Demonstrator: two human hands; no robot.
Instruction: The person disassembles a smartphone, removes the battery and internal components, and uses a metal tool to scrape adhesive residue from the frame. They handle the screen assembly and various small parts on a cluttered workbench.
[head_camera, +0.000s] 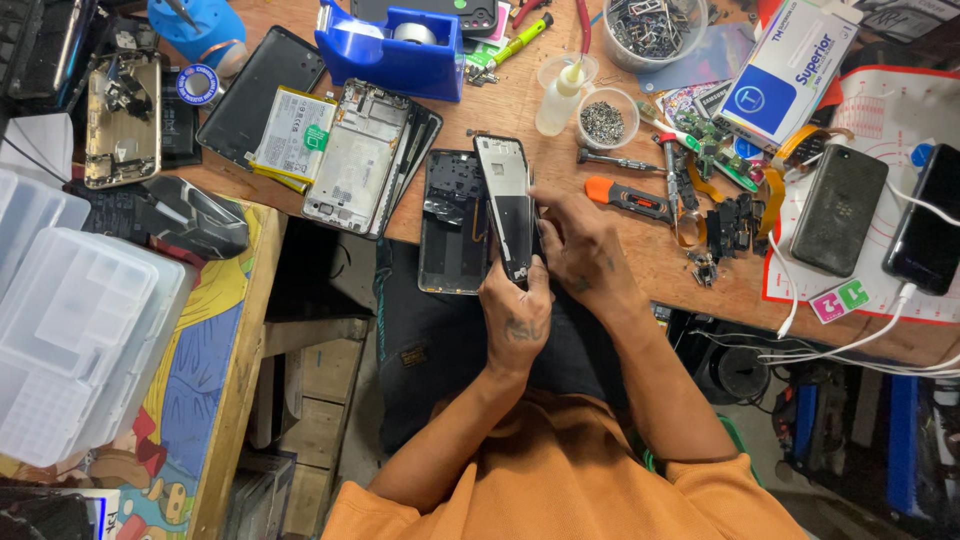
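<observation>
The left hand (517, 312) grips the lower end of an opened phone frame (507, 200), thumb and fingers pinched around its edges, so the bottom of the frame is hidden behind the knuckles. The right hand (583, 250) lies against the frame's right edge with its fingers curled in toward it; whether the fingertips pinch a small part or only press on the frame cannot be made out, since the hand covers that spot. The frame is held tilted above the near edge of the wooden desk (500, 110), partly in front of a dark phone back shell (452, 225) that lies flat just to its left. An orange-handled screwdriver (628, 198) rests on the desk just beyond the right hand, its tip covered by loose flex parts. Farther left lie another stripped phone body (357, 155) and a battery (292, 135), overlapping each other. A blue tape dispenser (400, 50) stands at the far side, its top cut off by the picture's edge. A small clear cup of screws (604, 120) sits near a squeeze bottle (562, 95).
</observation>
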